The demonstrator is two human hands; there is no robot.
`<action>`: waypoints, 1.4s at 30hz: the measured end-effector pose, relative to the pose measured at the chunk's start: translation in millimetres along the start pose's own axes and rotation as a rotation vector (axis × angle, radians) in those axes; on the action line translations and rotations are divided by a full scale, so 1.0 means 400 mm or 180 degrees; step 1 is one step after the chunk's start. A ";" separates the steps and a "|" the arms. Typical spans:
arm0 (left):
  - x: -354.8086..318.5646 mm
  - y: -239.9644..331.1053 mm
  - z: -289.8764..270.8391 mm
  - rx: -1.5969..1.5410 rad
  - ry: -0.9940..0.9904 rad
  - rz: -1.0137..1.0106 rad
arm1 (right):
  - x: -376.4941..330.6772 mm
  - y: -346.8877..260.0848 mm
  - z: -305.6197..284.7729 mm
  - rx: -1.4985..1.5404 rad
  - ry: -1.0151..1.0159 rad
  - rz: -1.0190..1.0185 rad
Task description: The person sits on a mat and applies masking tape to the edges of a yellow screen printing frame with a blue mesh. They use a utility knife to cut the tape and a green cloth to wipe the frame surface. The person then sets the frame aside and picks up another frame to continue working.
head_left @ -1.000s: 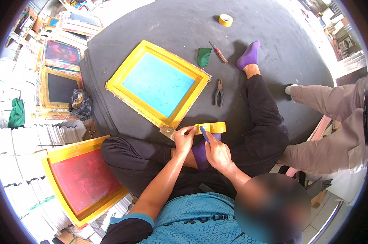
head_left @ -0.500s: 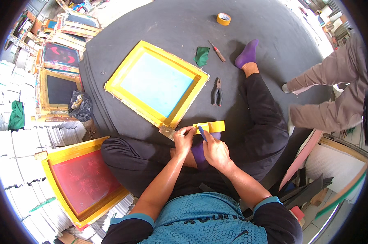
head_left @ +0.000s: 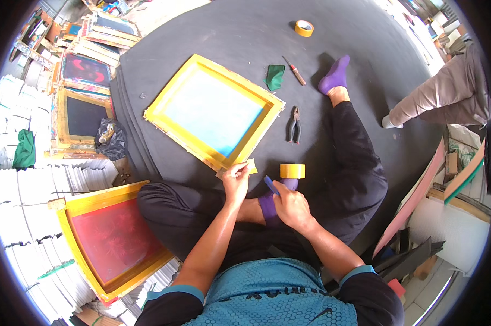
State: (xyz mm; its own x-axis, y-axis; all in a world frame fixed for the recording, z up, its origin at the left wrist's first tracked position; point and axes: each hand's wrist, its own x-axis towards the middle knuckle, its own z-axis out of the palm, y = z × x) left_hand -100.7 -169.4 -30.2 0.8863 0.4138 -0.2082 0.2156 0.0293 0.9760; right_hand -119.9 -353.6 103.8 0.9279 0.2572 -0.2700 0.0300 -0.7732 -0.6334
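Note:
My left hand (head_left: 235, 185) pinches a short piece of yellow tape (head_left: 251, 166) at the near corner of a yellow-edged screen-printing frame (head_left: 215, 106). A beige flat piece partly shows beneath that hand; what it is I cannot tell. My right hand (head_left: 293, 207) is closed round a blue cutter knife (head_left: 271, 186), its tip toward the far left. Just beyond the knife, a roll of yellow tape (head_left: 293, 171) rests by my purple-socked foot, apart from both hands.
Pliers (head_left: 294, 126), a screwdriver (head_left: 297, 73), a green cloth (head_left: 275, 77) and another tape roll (head_left: 304, 28) lie on the dark mat (head_left: 218, 30). A red-meshed frame (head_left: 118, 233) leans at my left. Another person's leg (head_left: 438, 98) stands at right.
The tape strip has been parted from the roll. My left hand has moved slightly left with the piece, while the roll stays beyond my right hand. The other person's legs have shifted.

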 end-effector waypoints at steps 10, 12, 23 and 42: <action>0.097 0.122 -0.173 -0.0061 -0.0779 0.0050 | 0.189 -0.024 0.000 0.3121 -0.0186 0.0507; 0.115 0.131 -0.199 -0.0392 -0.0917 -0.0073 | 0.259 -0.095 0.024 0.2879 -0.0157 0.0398; 0.196 0.178 -0.294 -0.1547 0.0135 0.0073 | 0.429 -0.295 0.259 0.3707 -0.0572 0.0739; 0.512 0.228 -0.513 -0.0429 0.1054 -0.0204 | 0.775 -0.449 0.410 0.2341 -0.0651 -0.0668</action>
State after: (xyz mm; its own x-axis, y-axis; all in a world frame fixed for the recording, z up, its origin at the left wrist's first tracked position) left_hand 16.4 104.5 29.2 0.6871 0.6789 -0.2589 0.1907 0.1753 0.9659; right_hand 101.5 -40.1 14.9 0.8411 0.5120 -0.1744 -0.1227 -0.1335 -0.9834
